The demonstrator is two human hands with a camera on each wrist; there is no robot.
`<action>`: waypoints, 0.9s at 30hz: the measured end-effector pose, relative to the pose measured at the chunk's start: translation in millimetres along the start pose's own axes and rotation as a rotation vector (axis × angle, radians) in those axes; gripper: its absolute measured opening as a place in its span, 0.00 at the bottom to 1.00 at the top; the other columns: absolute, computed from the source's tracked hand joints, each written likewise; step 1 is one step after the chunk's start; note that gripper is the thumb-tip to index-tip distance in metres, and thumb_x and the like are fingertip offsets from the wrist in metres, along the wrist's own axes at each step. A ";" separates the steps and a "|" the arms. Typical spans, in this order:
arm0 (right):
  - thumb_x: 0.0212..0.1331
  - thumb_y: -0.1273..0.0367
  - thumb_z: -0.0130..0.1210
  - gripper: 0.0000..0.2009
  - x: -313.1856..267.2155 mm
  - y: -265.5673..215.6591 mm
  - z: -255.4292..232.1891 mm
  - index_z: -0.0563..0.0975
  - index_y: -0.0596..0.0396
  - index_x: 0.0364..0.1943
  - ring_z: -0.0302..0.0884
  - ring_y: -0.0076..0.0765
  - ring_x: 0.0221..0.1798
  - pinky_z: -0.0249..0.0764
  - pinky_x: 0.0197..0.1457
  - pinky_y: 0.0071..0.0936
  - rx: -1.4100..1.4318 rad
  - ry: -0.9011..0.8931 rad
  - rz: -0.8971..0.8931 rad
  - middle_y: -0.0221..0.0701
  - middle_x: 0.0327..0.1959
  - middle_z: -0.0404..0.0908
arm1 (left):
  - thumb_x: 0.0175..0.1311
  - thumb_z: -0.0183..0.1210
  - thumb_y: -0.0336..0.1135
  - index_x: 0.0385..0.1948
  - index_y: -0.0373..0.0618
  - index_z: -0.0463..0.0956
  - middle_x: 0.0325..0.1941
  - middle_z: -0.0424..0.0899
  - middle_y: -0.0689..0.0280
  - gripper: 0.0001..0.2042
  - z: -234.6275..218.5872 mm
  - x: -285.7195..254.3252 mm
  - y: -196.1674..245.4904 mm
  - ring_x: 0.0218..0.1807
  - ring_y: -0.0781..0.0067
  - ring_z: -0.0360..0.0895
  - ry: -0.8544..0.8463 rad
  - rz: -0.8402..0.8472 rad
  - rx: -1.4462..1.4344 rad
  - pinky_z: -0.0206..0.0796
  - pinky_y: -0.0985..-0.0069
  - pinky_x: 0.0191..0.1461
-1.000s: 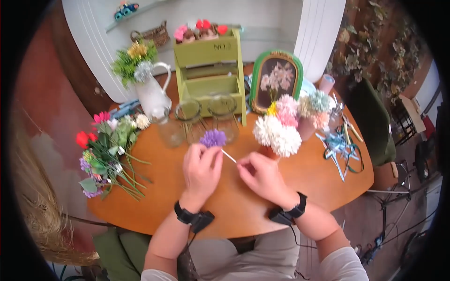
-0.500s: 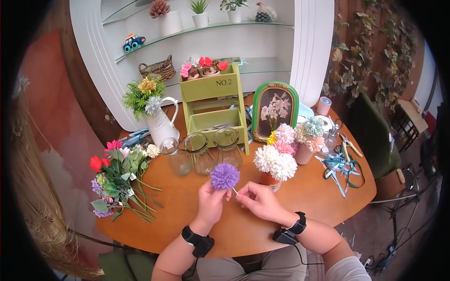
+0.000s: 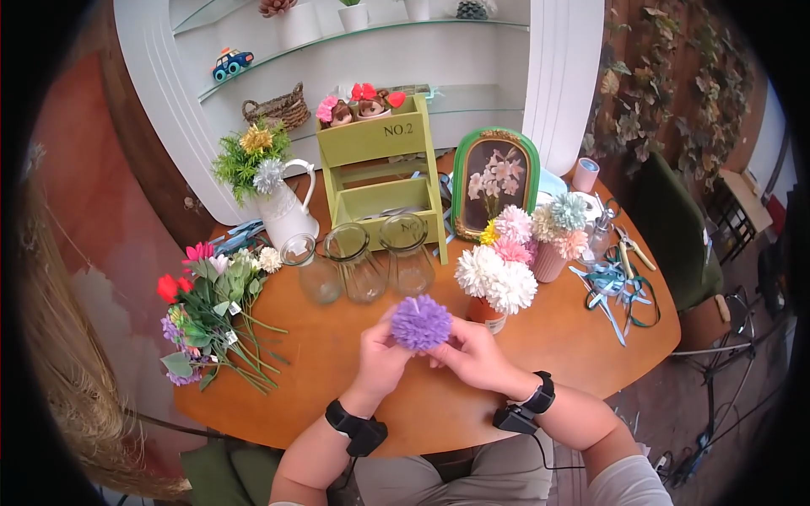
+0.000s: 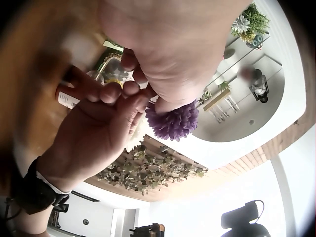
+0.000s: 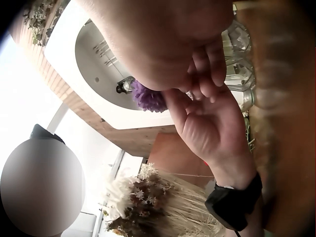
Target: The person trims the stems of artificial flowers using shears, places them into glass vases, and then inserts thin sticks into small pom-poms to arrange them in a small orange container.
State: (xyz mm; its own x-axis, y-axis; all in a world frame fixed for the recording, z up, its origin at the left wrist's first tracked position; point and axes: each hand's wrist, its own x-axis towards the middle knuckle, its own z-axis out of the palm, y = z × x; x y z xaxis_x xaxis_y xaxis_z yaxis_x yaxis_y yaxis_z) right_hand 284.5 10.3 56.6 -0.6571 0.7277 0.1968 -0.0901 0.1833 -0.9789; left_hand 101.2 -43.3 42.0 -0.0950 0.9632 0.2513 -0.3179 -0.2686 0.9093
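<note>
A purple pom-pom flower [image 3: 420, 323] is held up over the front of the table, its bloom facing the head camera. My left hand [image 3: 380, 361] grips it from the left, fingers curled in just under the bloom. From the right, my right hand [image 3: 479, 356] pinches close beneath the same bloom, thumb and fingertips together. In the left wrist view the bloom [image 4: 173, 121] shows beside the left thumb, with the right hand [image 4: 94, 131] meeting it there. The fingertips of both hands nearly meet. The flower's thin white stem is hidden behind bloom and fingers.
Glass vases [image 3: 364, 274] stand behind the hands, before a green shelf box [image 3: 375, 152]. Loose flowers [image 3: 224, 316] lie left. White flowers [image 3: 498, 282] in a pot stand right, near a green picture frame [image 3: 530, 169], blue ribbons [image 3: 609, 287] and pliers [image 3: 626, 253].
The purple flower has turned its bloom toward the head camera and moved right. My right hand, earlier apart at the stem's end, has come in under the bloom beside my left.
</note>
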 end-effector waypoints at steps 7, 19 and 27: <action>0.77 0.70 0.56 0.09 -1.3 -2.5 -2.7 0.80 0.60 0.52 0.83 0.18 0.37 0.80 0.42 0.22 0.144 -0.003 0.012 0.26 0.37 0.87 | 0.67 0.66 0.21 0.51 0.34 0.84 0.58 0.80 0.65 0.12 8.0 2.3 4.4 0.61 0.71 0.79 -0.032 0.070 0.113 0.71 0.72 0.66; 0.69 0.77 0.61 0.14 -4.7 -14.4 5.8 0.77 0.59 0.56 0.80 0.24 0.35 0.77 0.38 0.23 -0.274 0.381 -0.378 0.32 0.40 0.82 | 0.64 0.65 0.18 0.44 0.32 0.85 0.49 0.83 0.63 0.09 -3.0 14.7 2.7 0.41 0.77 0.82 0.160 0.341 0.683 0.74 0.80 0.40; 0.65 0.80 0.64 0.07 -1.6 -12.7 -3.6 0.79 0.62 0.44 0.81 0.28 0.34 0.77 0.34 0.23 -0.414 0.398 -0.602 0.35 0.39 0.81 | 0.60 0.68 0.18 0.38 0.31 0.84 0.46 0.84 0.60 0.06 -0.5 13.9 6.8 0.37 0.73 0.83 0.059 0.470 0.842 0.74 0.77 0.37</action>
State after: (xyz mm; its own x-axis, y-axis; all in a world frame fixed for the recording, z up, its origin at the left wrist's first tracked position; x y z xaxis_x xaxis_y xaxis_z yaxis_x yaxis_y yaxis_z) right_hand 289.4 9.2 68.9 -0.2640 0.5928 0.7608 -0.0082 0.7874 -0.6164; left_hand 97.3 -31.8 51.5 -0.0939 0.7503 0.6543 0.5432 -0.5122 0.6653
